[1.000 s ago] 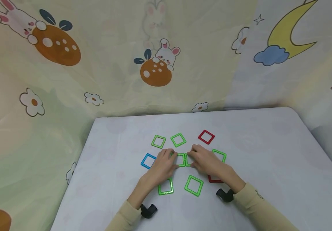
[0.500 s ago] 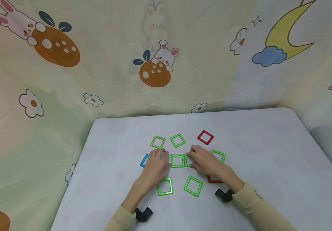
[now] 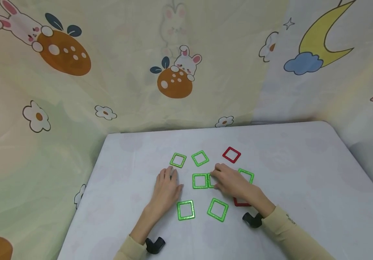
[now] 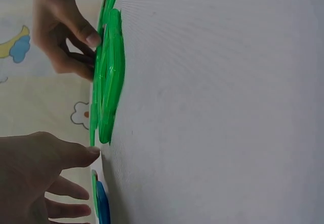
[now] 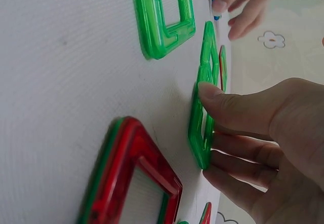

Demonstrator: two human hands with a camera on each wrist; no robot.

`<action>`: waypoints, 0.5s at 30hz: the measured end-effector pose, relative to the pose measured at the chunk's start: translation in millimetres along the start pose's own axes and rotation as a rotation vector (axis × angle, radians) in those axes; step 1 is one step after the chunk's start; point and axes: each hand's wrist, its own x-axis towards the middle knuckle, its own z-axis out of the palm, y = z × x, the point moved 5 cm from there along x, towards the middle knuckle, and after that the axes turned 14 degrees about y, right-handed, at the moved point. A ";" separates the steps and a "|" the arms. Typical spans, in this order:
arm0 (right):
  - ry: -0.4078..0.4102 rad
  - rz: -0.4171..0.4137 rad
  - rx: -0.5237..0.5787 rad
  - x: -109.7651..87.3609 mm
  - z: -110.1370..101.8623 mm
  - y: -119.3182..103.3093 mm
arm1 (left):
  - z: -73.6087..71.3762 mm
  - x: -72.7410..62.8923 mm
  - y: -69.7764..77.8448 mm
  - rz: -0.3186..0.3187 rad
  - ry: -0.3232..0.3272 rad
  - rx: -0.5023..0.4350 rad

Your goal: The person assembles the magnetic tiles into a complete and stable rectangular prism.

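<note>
Across the top of my head view a pale printed backdrop (image 3: 124, 54) is hanging, and a white-covered desk (image 3: 303, 180) is stretching out in front of it. The person's cream sleeves (image 3: 293, 233) are coming in over the near side, and I am watching the two hands beyond the cuffs.

The right hand (image 3: 228, 178) is pinching a green square frame (image 5: 196, 117) near the middle of the desk, thumb on the near side and fingers on the far side. A second green frame (image 3: 200, 187) is lying edge to edge with it, on its left. The left hand (image 3: 165, 186) is staying low over the desk, thumb apart from loosely spread fingers. My left wrist view is showing a blue square (image 4: 103, 203) just beside those fingertips; I am unable to tell whether they are touching it.

Around the hands, two far green squares (image 3: 203, 162) and a far red square (image 3: 235, 150) are lying beyond, two near green squares (image 3: 185, 218) closer in, and another green square (image 3: 246, 170) is showing past the right hand. A near red square (image 3: 242, 204) is lying partly hidden under the right forearm. Dark bent pieces (image 3: 252, 220) are sitting by the cuffs.
</note>
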 end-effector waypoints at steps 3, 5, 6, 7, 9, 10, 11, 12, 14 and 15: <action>-0.002 -0.001 0.002 0.6 -0.6 -0.2 | 0.2 -3.7 -4.2 -0.021 -0.007 0.013; -0.003 -0.004 0.003 0.7 -0.7 -0.1 | 0.3 -5.4 -6.4 -0.033 -0.010 0.015; -0.003 -0.005 0.002 0.8 -0.7 -0.1 | 0.5 -6.0 -7.3 -0.036 -0.012 0.019; -0.003 -0.006 0.001 0.8 -0.4 0.1 | 0.7 -6.5 -8.1 -0.039 -0.013 0.021; -0.001 -0.004 0.001 0.6 0.2 0.6 | 0.8 -7.1 -9.1 -0.041 -0.014 0.023; -0.001 -0.002 0.000 0.4 0.6 0.9 | 0.7 -7.4 -9.2 -0.043 -0.017 0.021; -0.002 0.001 -0.001 0.3 0.9 1.0 | 1.0 -7.8 -9.3 -0.044 -0.018 0.021; -0.003 0.003 -0.001 0.2 1.3 1.1 | 1.0 -8.1 -9.3 -0.045 -0.021 0.021; -0.005 0.007 -0.002 0.0 1.9 1.0 | 0.8 -9.0 -9.2 -0.047 -0.027 0.019; -0.006 0.008 -0.002 -0.1 2.1 0.8 | 0.9 -9.5 -9.2 -0.048 -0.031 0.019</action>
